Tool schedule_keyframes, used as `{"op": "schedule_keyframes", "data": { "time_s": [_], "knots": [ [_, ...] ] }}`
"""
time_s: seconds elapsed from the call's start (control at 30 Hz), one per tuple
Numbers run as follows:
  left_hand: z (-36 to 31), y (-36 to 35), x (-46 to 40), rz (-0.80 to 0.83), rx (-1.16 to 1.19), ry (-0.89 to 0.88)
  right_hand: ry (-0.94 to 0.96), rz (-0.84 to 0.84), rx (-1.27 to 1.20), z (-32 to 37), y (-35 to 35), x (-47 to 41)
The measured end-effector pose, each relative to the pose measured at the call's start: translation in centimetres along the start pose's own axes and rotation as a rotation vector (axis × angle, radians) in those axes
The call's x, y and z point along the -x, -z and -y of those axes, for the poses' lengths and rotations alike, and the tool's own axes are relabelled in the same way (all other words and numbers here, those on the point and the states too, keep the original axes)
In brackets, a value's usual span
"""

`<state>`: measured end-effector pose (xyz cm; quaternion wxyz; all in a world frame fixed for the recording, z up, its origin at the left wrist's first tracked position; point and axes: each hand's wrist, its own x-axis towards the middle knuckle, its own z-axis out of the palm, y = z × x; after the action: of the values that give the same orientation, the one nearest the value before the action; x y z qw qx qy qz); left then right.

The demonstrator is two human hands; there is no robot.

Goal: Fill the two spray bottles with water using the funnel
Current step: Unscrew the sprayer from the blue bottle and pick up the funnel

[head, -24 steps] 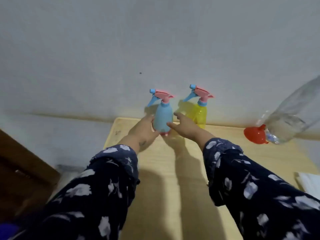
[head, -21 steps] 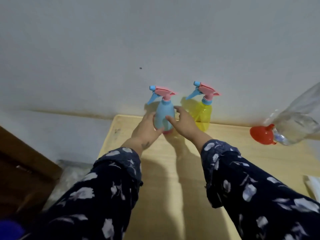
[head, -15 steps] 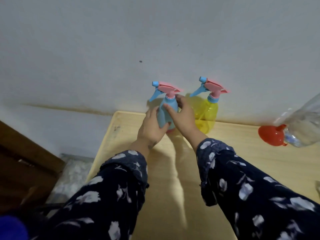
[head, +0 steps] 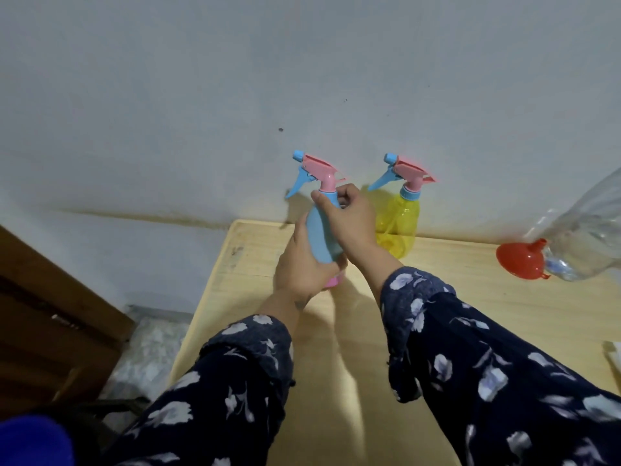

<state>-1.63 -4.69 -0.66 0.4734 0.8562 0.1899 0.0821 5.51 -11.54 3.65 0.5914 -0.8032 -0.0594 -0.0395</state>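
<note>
A blue spray bottle [head: 323, 233] with a pink and blue trigger head stands at the back of the wooden table [head: 470, 307]. My left hand [head: 299, 264] wraps its lower body. My right hand [head: 349, 216] grips its neck, just under the pink head. To its right, a yellow spray bottle [head: 401, 220] with the same kind of head stands against the wall. A red funnel [head: 520, 260] lies on its side at the far right. It touches a clear plastic water bottle [head: 591, 237] that leans there with water inside.
A grey wall rises directly behind the table. Dark wooden furniture [head: 50, 324] stands at the left, beyond the table's left edge. A white object [head: 613, 353] shows at the right edge of the table.
Both hands have closed around the blue bottle. My right hand slid up from its side to its neck, and my left hand took the lower body.
</note>
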Motion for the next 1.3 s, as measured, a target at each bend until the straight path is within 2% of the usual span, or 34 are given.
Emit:
{"op": "schedule_keyframes", "data": {
  "time_s": [0.2, 0.27, 0.5, 0.67, 0.8, 1.03, 1.17, 1.3],
  "knots": [
    [0.7, 2.7, 4.4, 0.107, 0.106, -0.017, -0.131, 0.369, -0.122, 2.0, 2.5, 3.5],
    [0.8, 3.3, 6.3, 0.122, 0.114, -0.018, -0.15, 0.404, -0.129, 2.5, 3.0, 5.6],
    [0.6, 5.0, 13.0, 0.099, 0.087, -0.059, -0.146, 0.119, -0.225, 4.2, 3.1, 13.7],
    [0.7, 6.5, 17.1, 0.069, 0.013, -0.058, -0.153, 0.221, -0.283, 5.6, 4.5, 18.7],
    [0.3, 6.9, 19.9, 0.087, -0.084, -0.08, -0.196, 0.044, -0.287, 6.0, 5.1, 21.5],
    [-0.1, 6.4, 22.5, 0.059, -0.1, -0.104, -0.208, 0.094, -0.228, 6.5, 7.4, 24.3],
    [-0.3, 5.3, 23.4, 0.074, -0.158, -0.149, -0.16, -0.088, -0.117, 5.8, 8.4, 24.7],
    [-0.1, 4.0, 24.1, 0.075, -0.19, -0.134, -0.16, 0.056, -0.072, 5.3, 10.6, 25.1]
  ]
}}
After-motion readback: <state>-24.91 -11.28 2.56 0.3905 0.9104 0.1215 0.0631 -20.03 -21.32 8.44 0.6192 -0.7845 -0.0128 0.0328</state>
